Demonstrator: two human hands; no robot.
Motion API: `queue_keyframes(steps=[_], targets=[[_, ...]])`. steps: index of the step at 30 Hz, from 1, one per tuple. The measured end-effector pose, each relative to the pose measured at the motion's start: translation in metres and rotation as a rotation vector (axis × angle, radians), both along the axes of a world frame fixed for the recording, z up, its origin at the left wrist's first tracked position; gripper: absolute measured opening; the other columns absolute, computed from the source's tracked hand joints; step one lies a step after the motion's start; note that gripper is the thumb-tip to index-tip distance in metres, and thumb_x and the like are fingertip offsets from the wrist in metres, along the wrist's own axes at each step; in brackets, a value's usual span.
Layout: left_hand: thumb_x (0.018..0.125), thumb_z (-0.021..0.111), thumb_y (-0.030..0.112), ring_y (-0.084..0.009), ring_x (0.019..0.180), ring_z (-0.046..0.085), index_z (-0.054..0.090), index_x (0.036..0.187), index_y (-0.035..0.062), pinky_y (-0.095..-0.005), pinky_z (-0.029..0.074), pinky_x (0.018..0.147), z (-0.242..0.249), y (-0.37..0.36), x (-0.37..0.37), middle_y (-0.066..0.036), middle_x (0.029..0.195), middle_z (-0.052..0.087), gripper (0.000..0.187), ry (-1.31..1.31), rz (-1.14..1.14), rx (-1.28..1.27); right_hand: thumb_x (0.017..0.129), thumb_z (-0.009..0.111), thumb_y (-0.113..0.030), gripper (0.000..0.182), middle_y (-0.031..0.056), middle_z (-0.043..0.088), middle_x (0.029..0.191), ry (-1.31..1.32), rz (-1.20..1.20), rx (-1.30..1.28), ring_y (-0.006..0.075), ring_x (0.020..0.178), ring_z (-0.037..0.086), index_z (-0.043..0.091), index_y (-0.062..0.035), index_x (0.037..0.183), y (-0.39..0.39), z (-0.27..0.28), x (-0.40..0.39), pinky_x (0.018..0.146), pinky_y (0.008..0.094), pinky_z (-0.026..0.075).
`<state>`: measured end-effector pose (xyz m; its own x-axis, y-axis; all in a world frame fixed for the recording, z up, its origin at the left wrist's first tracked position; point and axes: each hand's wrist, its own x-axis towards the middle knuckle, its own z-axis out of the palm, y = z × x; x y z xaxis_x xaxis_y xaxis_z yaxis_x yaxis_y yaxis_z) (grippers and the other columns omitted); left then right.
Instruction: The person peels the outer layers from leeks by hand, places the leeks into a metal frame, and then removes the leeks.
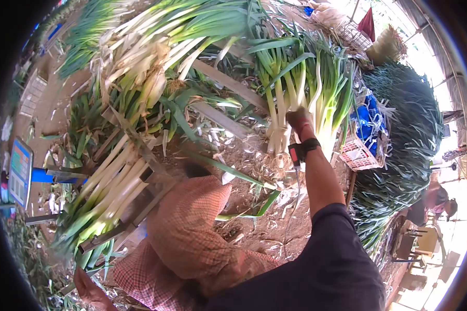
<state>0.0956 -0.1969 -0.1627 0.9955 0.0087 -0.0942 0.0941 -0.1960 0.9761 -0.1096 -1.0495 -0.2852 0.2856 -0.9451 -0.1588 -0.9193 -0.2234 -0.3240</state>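
Observation:
My right hand, with a black band and a small device at the wrist, is closed on the white stalks of an upright bunch of leeks. The leeks' roots point down and their green leaves fan upward. At the bottom left edge, my left hand is partly in view below the leaf ends of a second leek bundle. This bundle lies slanted in a metal frame. The left fingers are too unclear to read.
A large leek pile lies at the top. On the left stands a scale display. A crate with blue plastic sits right, before a big heap of leeks. Checked cloth covers my lap. Another person is far right.

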Motion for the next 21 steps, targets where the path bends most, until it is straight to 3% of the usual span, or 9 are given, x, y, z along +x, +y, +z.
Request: queue_keyframes(steps=[1, 2, 6, 9, 12, 15, 16, 19, 21], targets=[[0.102, 0.059, 0.016, -0.0284, 0.105, 0.067, 0.068, 0.120, -0.0062, -0.0349, 0.052, 0.094, 0.006, -0.036, -0.007, -0.018, 0.117, 0.070, 0.030, -0.468, 0.036, 0.869, 0.084, 0.065, -0.032, 0.045, 0.0339, 0.069, 0.101, -0.042, 0.029, 0.042, 0.0439, 0.098, 0.070, 0.068, 0.0072, 0.105, -0.008, -0.003, -0.006, 0.086, 0.0449, 0.055], [0.101, 0.061, 0.015, -0.0254, 0.103, 0.066, 0.068, 0.119, -0.0059, -0.0337, 0.051, 0.093, 0.008, -0.044, -0.007, -0.017, 0.117, 0.070, 0.029, -0.492, 0.039, 0.952, 0.081, 0.060, -0.021, 0.039, 0.0341, 0.068, 0.098, -0.139, 0.010, 0.133, 0.0441, 0.095, 0.070, 0.065, 0.0092, 0.106, 0.030, 0.048, -0.006, 0.083, 0.0441, 0.056], [0.101, 0.062, 0.014, -0.0178, 0.097, 0.063, 0.069, 0.114, -0.0030, -0.0314, 0.050, 0.089, 0.024, -0.119, -0.018, -0.011, 0.107, 0.070, 0.022, -0.425, 0.076, 0.737, 0.083, 0.059, -0.020, 0.037, 0.0348, 0.068, 0.103, -0.001, 0.147, -0.004, 0.0451, 0.102, 0.068, 0.063, 0.0087, 0.107, 0.061, 0.017, -0.037, 0.088, 0.0478, 0.054], [0.100, 0.063, 0.011, -0.0172, 0.097, 0.063, 0.069, 0.114, -0.0030, -0.0308, 0.050, 0.089, 0.021, -0.141, -0.011, -0.010, 0.107, 0.070, 0.021, -0.469, 0.001, 0.723, 0.085, 0.071, -0.050, 0.085, 0.0292, 0.064, 0.122, 0.078, 0.077, 0.039, 0.0444, 0.111, 0.066, 0.037, 0.0081, 0.138, 0.089, 0.027, -0.022, 0.092, 0.0484, 0.054], [0.098, 0.064, 0.006, -0.0179, 0.097, 0.064, 0.069, 0.112, -0.0031, -0.0312, 0.050, 0.089, 0.026, -0.169, -0.011, -0.010, 0.106, 0.070, 0.018, -0.487, -0.092, 0.661, 0.070, 0.083, -0.063, 0.119, 0.0202, 0.058, 0.131, 0.320, -0.052, -0.015, 0.0349, 0.118, 0.062, 0.023, 0.0070, 0.144, 0.104, 0.033, 0.014, 0.089, 0.0499, 0.055], [0.097, 0.064, 0.005, -0.0193, 0.095, 0.064, 0.069, 0.110, -0.0037, -0.0321, 0.051, 0.088, 0.033, -0.187, -0.022, -0.011, 0.104, 0.070, 0.016, -0.551, -0.194, 0.668, 0.074, 0.085, -0.051, 0.113, 0.0214, 0.057, 0.130, 0.363, -0.034, -0.086, 0.0354, 0.118, 0.062, 0.020, 0.0066, 0.146, 0.101, 0.022, 0.035, 0.090, 0.0501, 0.056], [0.097, 0.064, 0.004, -0.0196, 0.094, 0.064, 0.068, 0.109, -0.0040, -0.0324, 0.051, 0.088, 0.035, -0.190, -0.026, -0.012, 0.103, 0.070, 0.016, -0.577, -0.227, 0.676, 0.079, 0.083, -0.039, 0.106, 0.0227, 0.055, 0.131, 0.290, -0.068, -0.118, 0.0366, 0.117, 0.062, 0.016, 0.0055, 0.148, 0.092, 0.003, 0.038, 0.092, 0.0493, 0.056], [0.095, 0.064, 0.002, -0.0204, 0.091, 0.063, 0.069, 0.105, -0.0034, -0.0333, 0.051, 0.086, 0.040, -0.183, -0.042, -0.010, 0.099, 0.070, 0.012, -0.544, -0.226, 0.670, 0.080, 0.080, -0.030, 0.102, 0.0241, 0.054, 0.131, 0.270, -0.069, -0.016, 0.0388, 0.117, 0.063, 0.013, 0.0049, 0.149, 0.095, 0.027, 0.036, 0.093, 0.0493, 0.056], [0.093, 0.064, -0.002, -0.0209, 0.092, 0.064, 0.069, 0.103, -0.0023, -0.0339, 0.051, 0.088, 0.044, -0.171, -0.053, -0.010, 0.098, 0.070, 0.011, -0.502, -0.189, 0.634, 0.069, 0.086, -0.029, 0.091, 0.0263, 0.062, 0.122, 0.148, -0.021, -0.138, 0.0392, 0.115, 0.064, 0.034, 0.0060, 0.135, 0.074, 0.008, 0.022, 0.094, 0.0439, 0.056]])
